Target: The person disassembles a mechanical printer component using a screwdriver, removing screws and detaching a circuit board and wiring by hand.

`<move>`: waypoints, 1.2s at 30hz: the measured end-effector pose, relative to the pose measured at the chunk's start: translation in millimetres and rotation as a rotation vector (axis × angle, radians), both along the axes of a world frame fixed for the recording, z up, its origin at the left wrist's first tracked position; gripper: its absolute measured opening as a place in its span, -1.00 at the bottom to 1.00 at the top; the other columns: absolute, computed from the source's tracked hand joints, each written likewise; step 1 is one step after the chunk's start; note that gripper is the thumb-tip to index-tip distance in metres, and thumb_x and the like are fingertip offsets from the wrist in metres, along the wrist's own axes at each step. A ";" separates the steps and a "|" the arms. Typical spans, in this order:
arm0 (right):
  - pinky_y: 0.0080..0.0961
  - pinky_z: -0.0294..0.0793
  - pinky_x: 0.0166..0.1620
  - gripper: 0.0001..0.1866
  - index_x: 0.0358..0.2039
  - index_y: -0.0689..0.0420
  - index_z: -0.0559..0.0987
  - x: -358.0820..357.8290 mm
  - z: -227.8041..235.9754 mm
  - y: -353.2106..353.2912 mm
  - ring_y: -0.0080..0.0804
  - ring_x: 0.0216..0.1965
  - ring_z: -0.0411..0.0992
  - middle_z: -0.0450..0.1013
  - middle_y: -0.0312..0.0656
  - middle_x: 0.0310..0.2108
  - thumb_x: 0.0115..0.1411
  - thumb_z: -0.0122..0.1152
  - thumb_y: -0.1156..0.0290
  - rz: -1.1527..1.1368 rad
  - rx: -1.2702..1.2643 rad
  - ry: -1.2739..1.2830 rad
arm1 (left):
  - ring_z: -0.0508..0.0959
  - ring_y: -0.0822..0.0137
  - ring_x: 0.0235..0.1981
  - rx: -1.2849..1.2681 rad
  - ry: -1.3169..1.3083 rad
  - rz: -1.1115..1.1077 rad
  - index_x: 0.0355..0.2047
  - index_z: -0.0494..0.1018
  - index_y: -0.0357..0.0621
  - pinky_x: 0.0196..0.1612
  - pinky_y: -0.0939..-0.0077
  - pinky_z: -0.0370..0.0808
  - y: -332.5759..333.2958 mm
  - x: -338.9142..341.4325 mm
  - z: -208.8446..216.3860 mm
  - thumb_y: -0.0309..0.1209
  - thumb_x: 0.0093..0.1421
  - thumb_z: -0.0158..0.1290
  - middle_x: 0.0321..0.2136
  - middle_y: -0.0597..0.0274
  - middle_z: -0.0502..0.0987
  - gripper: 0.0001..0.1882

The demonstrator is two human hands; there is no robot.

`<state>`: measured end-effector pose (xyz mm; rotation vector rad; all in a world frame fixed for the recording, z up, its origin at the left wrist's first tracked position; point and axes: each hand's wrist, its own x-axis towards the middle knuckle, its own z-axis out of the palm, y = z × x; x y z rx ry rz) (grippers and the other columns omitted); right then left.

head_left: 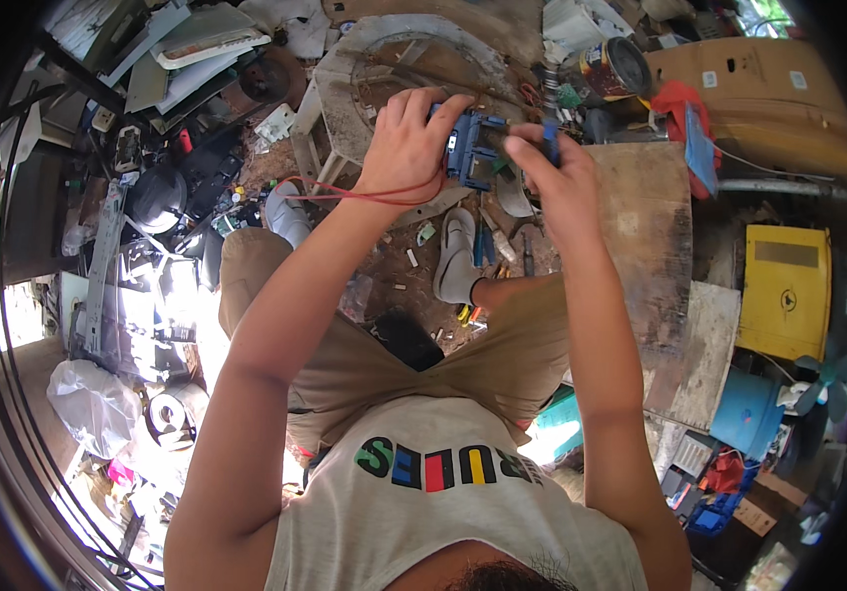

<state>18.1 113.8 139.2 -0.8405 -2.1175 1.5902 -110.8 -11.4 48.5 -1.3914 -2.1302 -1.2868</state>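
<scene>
My left hand [411,136] is closed on a blue plastic housing [469,150] with raised ribs and slots, held in front of me above my feet. Thin red wires [369,194] loop under my left wrist and trail off to the left. Just right of the housing, my right hand [556,169] is closed, thumb against fingers, around a small blue piece [550,141]. What kind of thing that piece is does not show clearly. Beneath the hands stands a dirty grey-white frame with a round rim [344,49].
A worn wooden board [645,236] lies right of my right forearm, beyond it a yellow case [786,291]. Hand tools [502,244] lie on the floor by my shoe [456,251]. Scrap parts [159,197] crowd the left; a cardboard box [753,89] stands far right.
</scene>
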 end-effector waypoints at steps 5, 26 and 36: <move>-0.65 0.40 -0.26 -0.66 -0.27 0.23 0.62 -15.1 -14.6 5.7 -0.63 -0.39 0.42 0.52 -0.33 -0.39 0.00 0.49 0.32 0.035 -0.119 -0.053 | 0.38 -0.04 -0.01 0.024 -0.010 -0.055 0.09 0.36 -0.03 0.03 0.12 0.34 1.1 3.4 2.8 -0.48 -0.10 0.16 -0.08 0.06 0.40 -0.36; -0.61 0.30 -0.47 -0.77 -0.43 0.28 0.62 -20.2 -14.4 10.4 -0.65 -0.53 0.33 0.47 -0.33 -0.54 0.00 0.37 0.36 0.090 -0.058 -0.123 | 0.37 -0.06 -0.02 0.031 -0.020 -0.080 0.11 0.35 -0.03 0.05 0.10 0.33 -1.0 1.6 1.6 -0.43 -0.20 0.26 -0.06 0.03 0.39 -0.25; -0.68 0.25 -0.43 -0.78 -0.42 0.16 0.56 -30.3 13.8 4.9 -0.69 -0.50 0.30 0.38 -0.41 -0.55 0.04 0.39 0.32 0.176 -0.155 -0.086 | 0.44 0.20 0.07 0.137 -0.469 -0.447 0.15 0.29 -0.16 0.15 0.32 0.35 2.9 -3.5 -0.7 -0.22 -0.25 0.49 0.03 0.11 0.40 -0.05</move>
